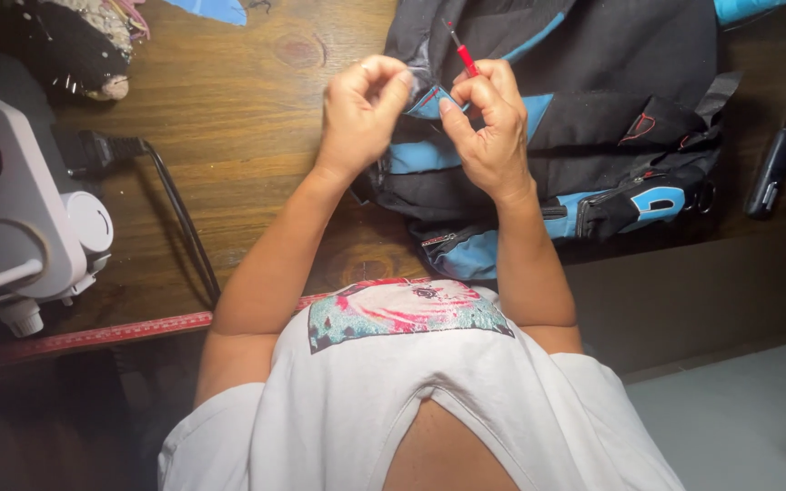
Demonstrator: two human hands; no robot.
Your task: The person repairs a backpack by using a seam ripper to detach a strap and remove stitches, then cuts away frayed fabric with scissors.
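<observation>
I am noting, at the far left, a white sewing machine (pixel 20 218) standing on the wooden surface (pixel 247 127), with a black plug and cord (pixel 170 205) trailing beside it and a red measuring strip (pixel 102 335) lying along the near edge.

Moving right, the left hand (pixel 361 114) is closing its fingers (pixel 391 91) in a tight pinch on a fold of the black and blue bag (pixel 611 136), right at a blue trim edge. The right hand (pixel 493 127) is meeting it just beside, its fingers (pixel 452 107) curled shut around a red-handled seam ripper (pixel 462 53), whose thin shaft is pointing up and away; the tip itself is too small for me to judge.

The bag is lying flat on the surface, directly in front of the person, spreading to the right past both hands. It is showing black panels, bright blue bands, zips and a metal ring near its right end. I am judging it soft, limp and light, prone to sagging and bunching; the firmer places to grip appear to be the seamed trim and zip edges.

At the far right, a dark tool (pixel 775 164) is resting on the surface.
</observation>
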